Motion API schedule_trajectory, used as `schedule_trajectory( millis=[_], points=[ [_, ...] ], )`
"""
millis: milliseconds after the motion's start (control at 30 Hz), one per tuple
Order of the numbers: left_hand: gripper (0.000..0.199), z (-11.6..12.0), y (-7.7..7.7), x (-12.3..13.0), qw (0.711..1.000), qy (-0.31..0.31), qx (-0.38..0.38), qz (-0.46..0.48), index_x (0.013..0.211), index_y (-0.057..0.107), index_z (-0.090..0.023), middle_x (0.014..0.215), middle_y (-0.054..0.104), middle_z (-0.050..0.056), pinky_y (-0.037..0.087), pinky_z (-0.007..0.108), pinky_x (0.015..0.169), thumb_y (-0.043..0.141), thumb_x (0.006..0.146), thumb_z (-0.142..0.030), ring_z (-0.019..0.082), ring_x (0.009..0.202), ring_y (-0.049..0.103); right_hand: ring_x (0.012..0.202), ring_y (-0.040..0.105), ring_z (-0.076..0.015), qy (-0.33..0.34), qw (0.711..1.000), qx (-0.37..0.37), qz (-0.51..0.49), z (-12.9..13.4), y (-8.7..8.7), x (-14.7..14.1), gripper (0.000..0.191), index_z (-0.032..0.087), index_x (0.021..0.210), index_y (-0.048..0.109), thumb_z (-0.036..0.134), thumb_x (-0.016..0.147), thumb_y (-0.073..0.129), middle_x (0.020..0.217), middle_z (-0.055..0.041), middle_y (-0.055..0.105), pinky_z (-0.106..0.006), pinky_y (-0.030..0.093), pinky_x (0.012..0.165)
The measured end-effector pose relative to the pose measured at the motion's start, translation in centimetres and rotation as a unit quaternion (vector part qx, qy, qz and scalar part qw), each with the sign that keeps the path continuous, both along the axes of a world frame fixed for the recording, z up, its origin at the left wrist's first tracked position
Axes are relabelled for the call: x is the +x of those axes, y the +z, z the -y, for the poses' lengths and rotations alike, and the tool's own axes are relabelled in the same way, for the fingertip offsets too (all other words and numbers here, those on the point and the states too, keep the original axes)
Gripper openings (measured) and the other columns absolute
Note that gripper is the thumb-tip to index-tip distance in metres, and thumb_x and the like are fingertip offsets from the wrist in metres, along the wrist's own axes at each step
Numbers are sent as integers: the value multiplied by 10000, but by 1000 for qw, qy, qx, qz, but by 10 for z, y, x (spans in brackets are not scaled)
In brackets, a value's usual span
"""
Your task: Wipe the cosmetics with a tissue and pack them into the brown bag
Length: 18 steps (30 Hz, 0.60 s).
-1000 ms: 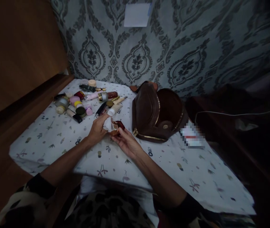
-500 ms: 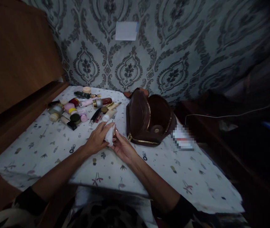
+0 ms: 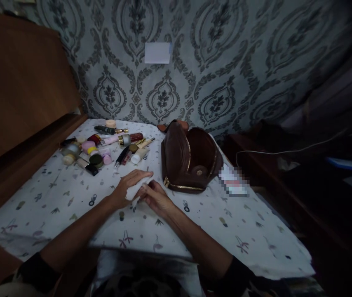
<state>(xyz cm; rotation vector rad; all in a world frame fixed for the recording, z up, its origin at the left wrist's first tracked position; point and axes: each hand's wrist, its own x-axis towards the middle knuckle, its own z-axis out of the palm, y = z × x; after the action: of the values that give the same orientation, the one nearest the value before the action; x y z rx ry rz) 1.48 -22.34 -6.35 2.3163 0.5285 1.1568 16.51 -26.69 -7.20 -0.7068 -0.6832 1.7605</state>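
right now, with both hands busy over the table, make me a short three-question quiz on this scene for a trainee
1. Open question: what is the left hand holding?
2. Pick one: which lies nearer the brown bag, the white tube or the dark round jar?
3. True or false: the brown bag is zipped fully shut.

Key
1. A white tissue.
2. The white tube; the dark round jar lies further to the left.
3. False: the bag gapes open, with its dark inside showing.
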Motion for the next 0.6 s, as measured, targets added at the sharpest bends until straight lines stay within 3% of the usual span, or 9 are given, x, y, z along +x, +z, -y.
schedule_trajectory(
  millis=[100, 200, 433, 600],
  points=[
    [574, 3, 6, -1, 993, -17, -119, 18, 1249, 638, -165, 1133, 695, 149, 499, 427, 964, 365, 968, -584, 276, 1086, 633, 692, 654, -127, 22, 1000, -13, -15, 2, 2, -2, 460, 173, 905, 631, 304, 573, 921, 761, 24, 658, -238, 571, 609],
    [619, 4, 10, -4, 976, 16, -214, 25, 1204, 668, -172, 1052, 726, 115, 447, 452, 1057, 327, 958, -625, 279, 1129, 622, 705, 659, -123, 43, 998, -23, -48, 3, 6, -3, 451, 178, 930, 632, 288, 593, 911, 801, 12, 680, -236, 582, 621],
    [631, 4, 8, 4, 953, 111, -278, 41, 1079, 700, -166, 1022, 737, 100, 430, 452, 1070, 400, 897, -690, 273, 1060, 651, 830, 665, -141, 19, 996, -41, -79, 2, 7, -4, 590, 207, 1068, 590, 266, 580, 916, 964, 0, 695, -295, 614, 712],
    [656, 7, 16, 11, 932, 167, -317, 57, 955, 705, -148, 787, 732, 80, 501, 434, 959, 446, 840, -740, 279, 885, 683, 902, 663, -148, 13, 999, -3, -47, 4, 1, -9, 633, 232, 1061, 543, 241, 553, 921, 1030, 13, 669, -305, 599, 757]
  ],
)
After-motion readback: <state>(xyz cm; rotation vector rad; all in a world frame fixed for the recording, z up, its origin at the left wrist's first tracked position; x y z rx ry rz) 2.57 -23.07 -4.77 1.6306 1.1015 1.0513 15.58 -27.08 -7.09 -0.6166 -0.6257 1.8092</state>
